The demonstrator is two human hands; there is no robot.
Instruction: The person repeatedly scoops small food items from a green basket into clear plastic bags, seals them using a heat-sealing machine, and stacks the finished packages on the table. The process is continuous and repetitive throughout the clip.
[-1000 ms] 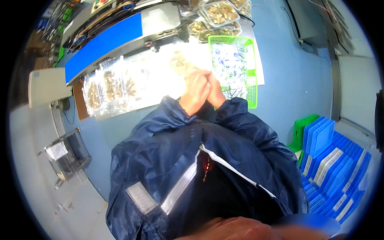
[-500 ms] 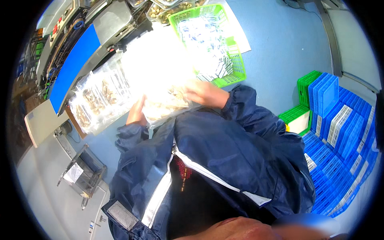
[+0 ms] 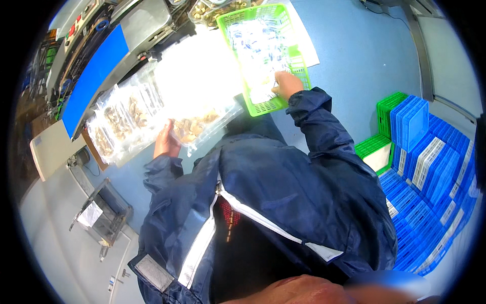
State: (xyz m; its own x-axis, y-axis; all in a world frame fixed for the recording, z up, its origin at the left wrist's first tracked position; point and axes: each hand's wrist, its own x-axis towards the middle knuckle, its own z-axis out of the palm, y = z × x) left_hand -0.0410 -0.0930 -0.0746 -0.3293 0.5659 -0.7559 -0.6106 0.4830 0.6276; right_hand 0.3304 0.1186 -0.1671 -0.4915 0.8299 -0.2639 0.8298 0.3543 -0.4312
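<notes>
My left hand (image 3: 167, 141) grips the near left edge of a clear plastic bag (image 3: 195, 126) with pale brown, chunky pieces inside. The bag's far part fades into a bright, overexposed patch. My right hand (image 3: 288, 84) is in the near right part of a green plastic basket (image 3: 268, 107), fingers curled together among small white-and-blue sachets (image 3: 258, 40). Whatever those fingers pinch is too small and bright to make out. Left of my left hand lie several filled clear bags (image 3: 124, 114) in an overlapping row.
A machine with a blue belt (image 3: 96, 83) runs along the left. Clear containers of brown pieces (image 3: 217, 12) stand at the far edge. Stacked blue crates (image 3: 430, 162) and green crates (image 3: 375, 152) fill the right side. A metal frame stand (image 3: 109, 210) is at lower left.
My right hand has left the bag and moved right and away into the green basket. My left hand still holds the bag, which now lies flatter, more of its contents showing.
</notes>
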